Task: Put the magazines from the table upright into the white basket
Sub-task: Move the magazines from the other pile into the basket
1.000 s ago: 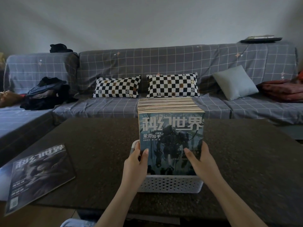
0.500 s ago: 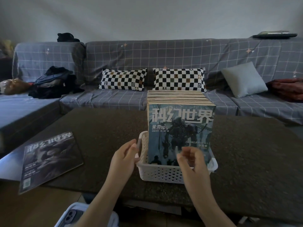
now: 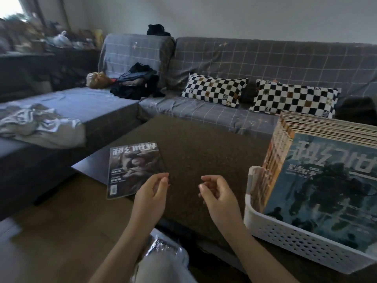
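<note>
Both hands hover above the dark table [image 3: 204,144] with nothing in them: the left hand [image 3: 152,193] has its fingers loosely curled, thumb and forefinger tips close together, and the right hand [image 3: 218,193] is likewise relaxed, its fingers bent inward and apart from any object. The table has a dull, speckled brown top with a straight front edge. One magazine [image 3: 133,167] lies flat on the table's left corner, a thin glossy rectangle with a dark cover and pale lettering; its near edge sits just beside the left hand's fingertips, though contact cannot be told. At the right stands the white basket [image 3: 289,235], a plastic tub with rounded corners and walls pierced by rows of small holes. It is packed with upright magazines [image 3: 318,180], their paper edges forming a tight ribbed block, the front one showing a blue-green cover. The basket stands near the right hand but apart from it. Behind the table runs a grey checked sofa [image 3: 224,64] carrying two black-and-white checkerboard cushions [image 3: 214,91].
</note>
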Motion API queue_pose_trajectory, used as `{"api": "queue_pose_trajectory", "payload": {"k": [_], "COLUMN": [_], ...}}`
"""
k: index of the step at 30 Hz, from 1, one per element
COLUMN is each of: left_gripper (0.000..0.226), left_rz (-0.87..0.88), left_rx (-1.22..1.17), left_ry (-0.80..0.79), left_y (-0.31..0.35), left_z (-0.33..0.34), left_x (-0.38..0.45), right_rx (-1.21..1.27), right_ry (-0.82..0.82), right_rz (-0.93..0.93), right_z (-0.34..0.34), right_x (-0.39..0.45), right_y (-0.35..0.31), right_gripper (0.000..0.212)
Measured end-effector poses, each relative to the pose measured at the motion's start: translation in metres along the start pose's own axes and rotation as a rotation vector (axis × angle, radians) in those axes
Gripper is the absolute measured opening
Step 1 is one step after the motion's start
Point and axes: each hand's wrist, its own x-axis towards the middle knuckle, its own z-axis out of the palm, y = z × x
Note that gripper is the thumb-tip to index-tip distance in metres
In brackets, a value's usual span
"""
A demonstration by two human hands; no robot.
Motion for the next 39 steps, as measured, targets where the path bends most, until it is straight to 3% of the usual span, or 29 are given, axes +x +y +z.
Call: {"api": "queue_pose_trajectory", "payload": {"k": [7, 12, 16, 22, 24, 27, 33, 39], "left_gripper": [0.024, 0.032, 0.039, 0.042, 0.040, 0.012, 0.014, 0.021], "left_rz": [-0.043, -0.190, -0.298, -0.279, -0.371, -0.467, -0.355, -0.244], "left_rx": [0.281, 0.504, 0.379, 0.201, 0.060, -0.030, -0.066, -0.200], "left_ry": [0.154, 0.200, 0.219, 0.305, 0.258, 0.036, -0.007, -0.014], "left_y": [-0.051, -0.082, -0.094, -0.097, -0.093, -0.085, -0.060, -0.022], "left_z": [-0.039, -0.054, -0.060, -0.084, -0.092, -0.090, -0.073, -0.068], "left_x": [0.026, 0.051, 0.060, 0.068, 0.070, 0.068, 0.048, 0.018], "right_rx": [-0.088, -0.162, -0.254, -0.386, -0.403, -0.416, -0.481, -0.229], "right_ry": [-0.110, -0.161, -0.189, -0.147, -0.079, 0.008, 0.014, 0.006], "right_rz": [0.086, 0.137, 0.178, 0.182, 0.201, 0.241, 0.326, 0.395], "right_z": [0.063, 0.101, 0.117, 0.124, 0.120, 0.112, 0.091, 0.051], "right_x": [0.045, 0.072, 0.088, 0.099, 0.098, 0.091, 0.070, 0.056], "right_y": [0.018, 0.032, 0.040, 0.041, 0.040, 0.040, 0.039, 0.026], "right_gripper": [0.015, 0.031, 0.041, 0.044, 0.045, 0.045, 0.041, 0.056]}}
